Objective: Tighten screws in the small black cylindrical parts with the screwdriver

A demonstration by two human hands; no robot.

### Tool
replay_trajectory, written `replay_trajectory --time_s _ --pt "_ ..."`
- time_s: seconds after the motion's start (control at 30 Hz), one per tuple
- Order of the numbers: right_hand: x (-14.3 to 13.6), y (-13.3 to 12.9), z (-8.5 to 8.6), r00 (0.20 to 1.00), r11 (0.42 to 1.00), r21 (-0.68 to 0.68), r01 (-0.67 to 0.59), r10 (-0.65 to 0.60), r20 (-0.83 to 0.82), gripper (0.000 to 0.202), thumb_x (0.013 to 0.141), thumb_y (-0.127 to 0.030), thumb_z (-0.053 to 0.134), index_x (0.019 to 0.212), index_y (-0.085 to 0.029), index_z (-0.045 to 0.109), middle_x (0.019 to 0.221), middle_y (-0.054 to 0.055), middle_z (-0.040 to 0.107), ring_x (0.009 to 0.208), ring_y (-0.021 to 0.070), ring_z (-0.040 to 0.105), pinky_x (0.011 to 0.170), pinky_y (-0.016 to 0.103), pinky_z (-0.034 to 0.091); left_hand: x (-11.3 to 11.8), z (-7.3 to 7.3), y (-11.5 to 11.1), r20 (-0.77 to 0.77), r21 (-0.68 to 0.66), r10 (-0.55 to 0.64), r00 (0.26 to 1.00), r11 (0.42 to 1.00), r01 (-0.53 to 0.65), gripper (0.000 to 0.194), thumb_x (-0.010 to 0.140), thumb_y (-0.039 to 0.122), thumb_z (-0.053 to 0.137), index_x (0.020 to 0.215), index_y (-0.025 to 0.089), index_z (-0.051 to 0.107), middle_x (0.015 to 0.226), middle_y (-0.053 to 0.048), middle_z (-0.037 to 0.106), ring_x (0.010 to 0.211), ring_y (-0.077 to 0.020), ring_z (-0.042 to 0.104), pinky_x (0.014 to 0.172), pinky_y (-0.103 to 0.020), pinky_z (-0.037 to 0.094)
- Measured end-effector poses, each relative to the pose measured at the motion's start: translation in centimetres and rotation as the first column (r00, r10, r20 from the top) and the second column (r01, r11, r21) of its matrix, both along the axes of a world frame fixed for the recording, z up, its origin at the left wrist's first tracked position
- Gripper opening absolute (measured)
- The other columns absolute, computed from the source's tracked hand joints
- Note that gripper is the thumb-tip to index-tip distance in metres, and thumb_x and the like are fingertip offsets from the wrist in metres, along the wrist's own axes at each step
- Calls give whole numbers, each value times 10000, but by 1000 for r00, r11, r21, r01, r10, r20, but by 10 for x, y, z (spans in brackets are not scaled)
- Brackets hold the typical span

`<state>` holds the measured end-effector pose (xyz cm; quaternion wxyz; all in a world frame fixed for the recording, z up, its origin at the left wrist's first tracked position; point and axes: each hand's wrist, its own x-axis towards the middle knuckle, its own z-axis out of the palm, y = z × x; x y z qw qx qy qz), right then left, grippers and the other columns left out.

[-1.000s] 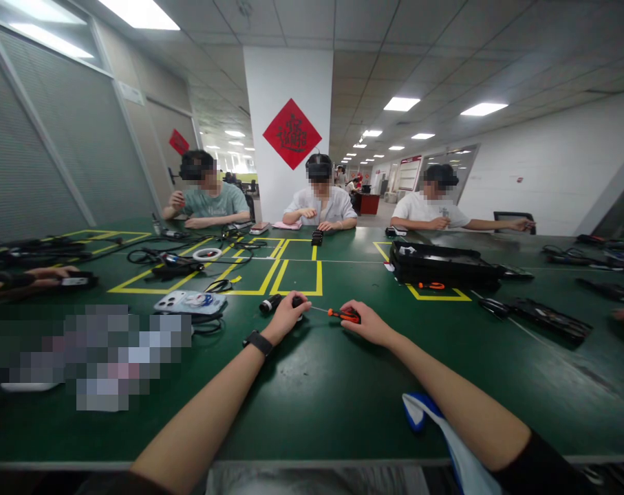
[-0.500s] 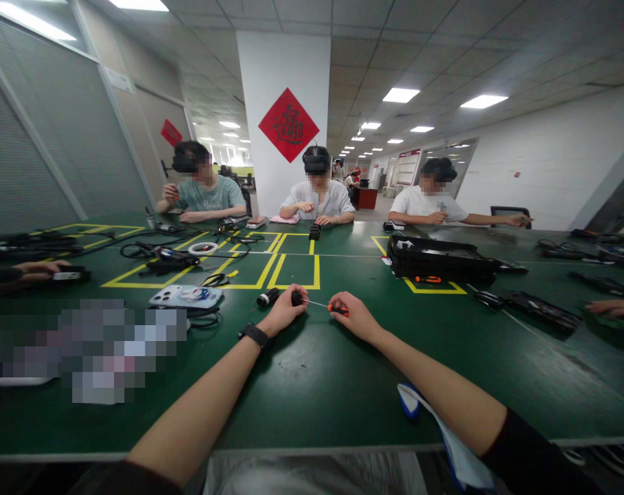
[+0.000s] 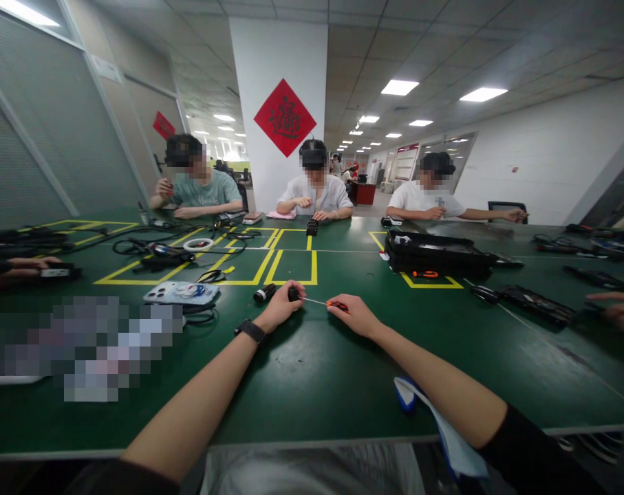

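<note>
A co-worker's hand (image 3: 33, 264) rests at a dark, boxy device with a pale label (image 3: 55, 273), well left of the slim screwdriver with an orange-and-black handle (image 3: 336, 306) that you hold just above the green tabletop (image 3: 312, 392). Closer on the screwdriver's left, a pale-blue phone with a three-lens camera (image 3: 181, 293) lies flat, and a short black cylinder with a white band (image 3: 264, 294) lies just beside your left hand (image 3: 285, 304). That hand is curled nearly closed, its fingers gripping a small, rounded black piece (image 3: 294, 293) at the screwdriver's tip end; whether the tip enters it is too small to tell. Your right hand (image 3: 356, 315) is closed around the screwdriver's handle, the shaft pointing left. Right of the screwdriver and nearer you, a blue-and-white strap-like strip (image 3: 452, 447) trails over the table edge. Beyond the screwdriver to the right, an orange-and-black tool (image 3: 425, 274) lies before a long black case (image 3: 440, 256). Well right of the screwdriver lies a flat, oblong black device (image 3: 537, 304).
</note>
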<state>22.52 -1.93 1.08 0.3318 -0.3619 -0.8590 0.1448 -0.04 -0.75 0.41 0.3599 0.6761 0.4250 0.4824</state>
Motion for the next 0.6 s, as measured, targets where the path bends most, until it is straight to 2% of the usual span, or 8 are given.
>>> replay_trajectory --time_s 0.23,0.6 --pt "-1 -1 1 1000 1000 -1 5 -5 -14 240 833 -315 480 941 -165 633 904 59 632 824 147 561 775 274 416 1 1 -1 -17 13 12 1000 1000 -12 267 619 117 546 876 169 497 791 7 562 722 -107 528 694 -256 428" --pt "2 1 0 999 999 -37 29 -30 -15 241 824 -321 489 929 -164 639 891 61 635 812 152 565 766 285 427 1 2 -2 -30 33 64 998 997 -63 221 657 205 577 866 170 514 773 0 574 692 -111 531 656 -251 428"
